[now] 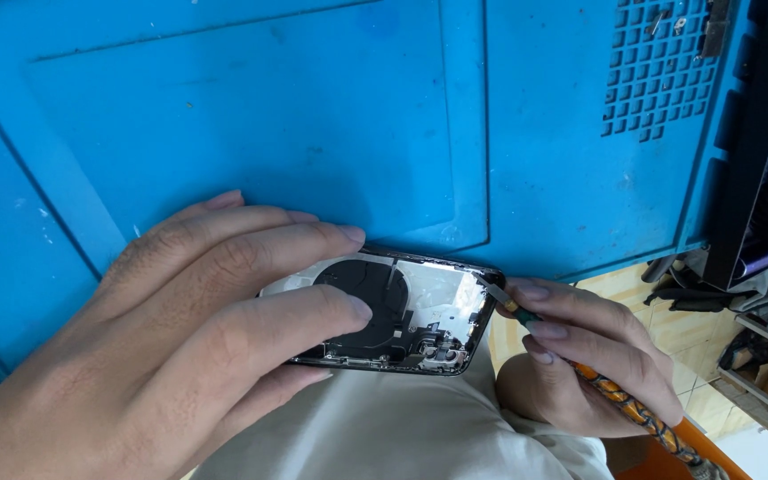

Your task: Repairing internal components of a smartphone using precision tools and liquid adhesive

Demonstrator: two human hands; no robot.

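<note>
Opened phone (pixel 402 307), back shell with the insides showing, sits lower centre of the frame at the near edge of the blue mat (pixel 313 107), partly overhanging your lap. Your left hand (pixel 162 347) pins it flat: fingers spread a little, pressed down on the black round coil and the frame's left end, not wrapped round it. Your right hand (pixel 588 356), lower right, pinches a thin tool (pixel 580 369) with an orange-and-black patterned handle; thumb and first fingers clamped on the shaft near the tip. The flat metal tip touches the phone's right edge, upper corner.

Step in hand looks like prying or scraping along that edge. Next move calls for a shallow angle, light push, left hand holding firm so the shell can't slide off the mat. Small screws lie in the mat's grid tray (pixel 660 67), upper right.
</note>
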